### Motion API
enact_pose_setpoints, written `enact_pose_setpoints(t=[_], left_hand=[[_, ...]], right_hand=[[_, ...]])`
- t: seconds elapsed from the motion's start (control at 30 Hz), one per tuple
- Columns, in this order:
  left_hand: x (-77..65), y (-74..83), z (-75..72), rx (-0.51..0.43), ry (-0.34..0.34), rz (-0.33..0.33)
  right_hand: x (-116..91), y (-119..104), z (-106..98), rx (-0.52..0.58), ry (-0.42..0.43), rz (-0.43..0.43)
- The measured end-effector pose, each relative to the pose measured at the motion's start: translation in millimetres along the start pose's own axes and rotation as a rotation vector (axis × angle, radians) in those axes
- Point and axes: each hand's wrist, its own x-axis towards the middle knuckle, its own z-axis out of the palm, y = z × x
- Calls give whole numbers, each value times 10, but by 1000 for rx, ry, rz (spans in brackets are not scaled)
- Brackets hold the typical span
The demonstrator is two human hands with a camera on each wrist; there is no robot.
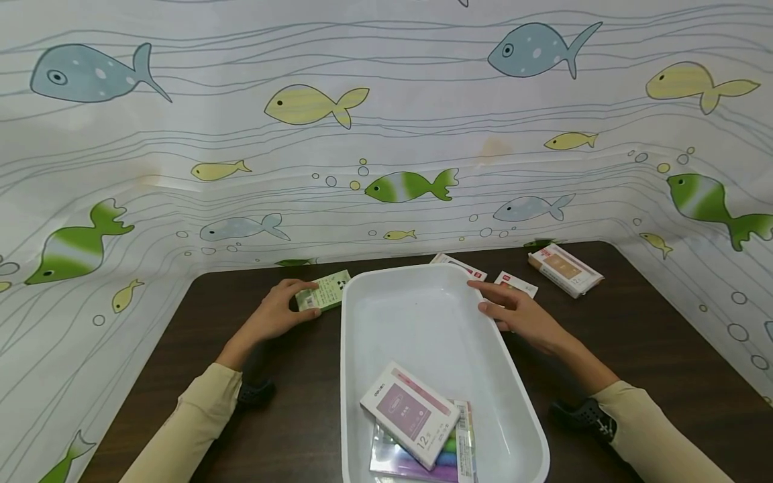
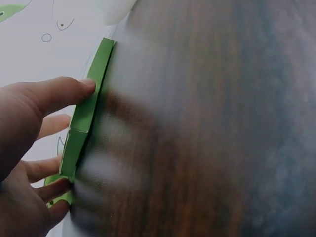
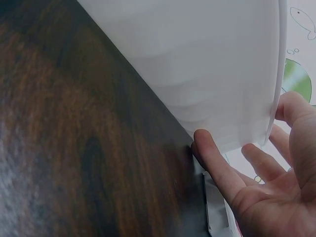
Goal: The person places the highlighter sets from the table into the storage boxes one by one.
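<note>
Dark worktop [image 1: 302, 409] carries, near its far edge, the green box [image 1: 326, 291] that my left hand [image 1: 280, 310] pinches. My right hand [image 1: 521, 315], unclenched, touches the tray [image 1: 345, 376]. Box seems light, stiff; I favour its narrow sides.

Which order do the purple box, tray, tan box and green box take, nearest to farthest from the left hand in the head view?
1. Green box: at the left hand.
2. Tray: just right of the green box.
3. Purple box: in the tray's near end.
4. Tan box: far right, beyond the tray.
</note>
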Motion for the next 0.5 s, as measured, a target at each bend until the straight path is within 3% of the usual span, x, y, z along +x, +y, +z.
enact_pose_setpoints(t=[0.3,0.5], left_hand=[[-21,36,-32,-9,76,-25],[-32,66,-85,-38,80,-35]], right_hand=[[-3,0,5,23,-10,-7],[-5,9,-2,17,-8,-9]])
